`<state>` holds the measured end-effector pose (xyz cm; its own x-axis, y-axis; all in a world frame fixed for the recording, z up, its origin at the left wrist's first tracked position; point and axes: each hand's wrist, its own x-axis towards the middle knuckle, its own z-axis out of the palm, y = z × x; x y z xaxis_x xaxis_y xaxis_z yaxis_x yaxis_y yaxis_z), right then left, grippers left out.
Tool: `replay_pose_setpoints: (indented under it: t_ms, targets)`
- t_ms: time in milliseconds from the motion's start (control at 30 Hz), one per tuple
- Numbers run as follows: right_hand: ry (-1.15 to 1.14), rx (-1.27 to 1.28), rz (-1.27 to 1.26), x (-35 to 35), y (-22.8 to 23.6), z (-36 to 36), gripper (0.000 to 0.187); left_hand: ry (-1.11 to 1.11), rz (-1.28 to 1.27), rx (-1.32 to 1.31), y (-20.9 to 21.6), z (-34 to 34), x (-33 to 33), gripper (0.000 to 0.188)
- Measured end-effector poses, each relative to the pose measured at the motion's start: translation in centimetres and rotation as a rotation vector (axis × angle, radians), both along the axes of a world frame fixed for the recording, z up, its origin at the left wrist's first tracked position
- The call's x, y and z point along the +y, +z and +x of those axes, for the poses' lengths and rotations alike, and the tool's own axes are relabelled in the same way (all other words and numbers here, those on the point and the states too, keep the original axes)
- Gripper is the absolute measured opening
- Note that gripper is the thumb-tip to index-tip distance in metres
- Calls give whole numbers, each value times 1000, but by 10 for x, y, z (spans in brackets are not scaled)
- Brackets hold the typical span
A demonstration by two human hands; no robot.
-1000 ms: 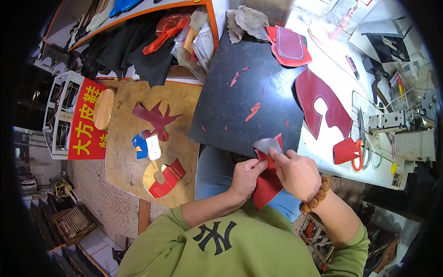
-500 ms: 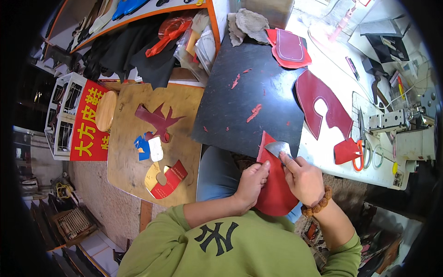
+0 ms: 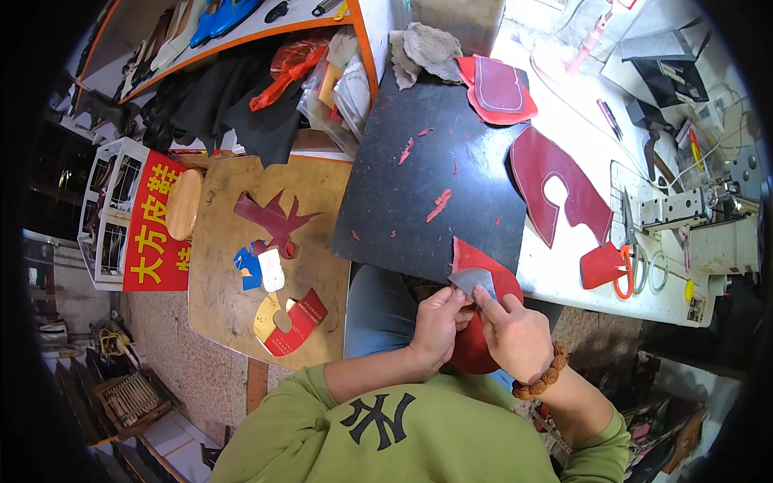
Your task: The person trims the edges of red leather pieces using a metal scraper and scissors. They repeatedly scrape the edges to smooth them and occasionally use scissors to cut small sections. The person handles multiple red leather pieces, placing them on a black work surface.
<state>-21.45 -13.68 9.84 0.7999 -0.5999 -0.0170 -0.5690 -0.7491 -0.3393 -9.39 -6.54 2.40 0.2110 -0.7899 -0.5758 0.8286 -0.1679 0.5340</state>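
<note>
A red leather piece (image 3: 473, 352) lies half on the near edge of a black cutting board (image 3: 386, 217) and half over my lap. My left hand (image 3: 435, 328) pinches its left edge between thumb and fingers. In my right hand (image 3: 517, 338) is a knife with a broad grey blade (image 3: 473, 280), its handle hidden in my fist. The index finger stretches along the blade. Flat across the leather, the blade reaches its left edge, close to my left fingertips. Leather shavings (image 3: 439, 206) lie scattered on the board.
A maroon leather cutout (image 3: 533, 173) and stacked leather pieces (image 3: 499, 92) lie along the board's right side. Orange-handled scissors (image 3: 625, 270) are on the white table beside a machine (image 3: 725, 241). On the wooden table (image 3: 322, 189) at left are leather scraps (image 3: 278, 221) and card pieces (image 3: 302, 322).
The knife and my right hand have moved toward me and left, bringing the blade to the leather's left edge. My left hand has shifted slightly closer to me.
</note>
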Motion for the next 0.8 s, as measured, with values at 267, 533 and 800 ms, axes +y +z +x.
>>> replay_pose_setpoints:
  t_ms: [267,533,800]
  targets:
    - [-46,-26,-47,-13,-5,14,42,-3,63,4,1,2,0,26]
    - [-177,-47,-116,-47,-12,35,35,-14,18,-52,1,2,1,26]
    - [-213,-513,125,-61,-11,3,37,51,-21,-175,29,28,18,22]
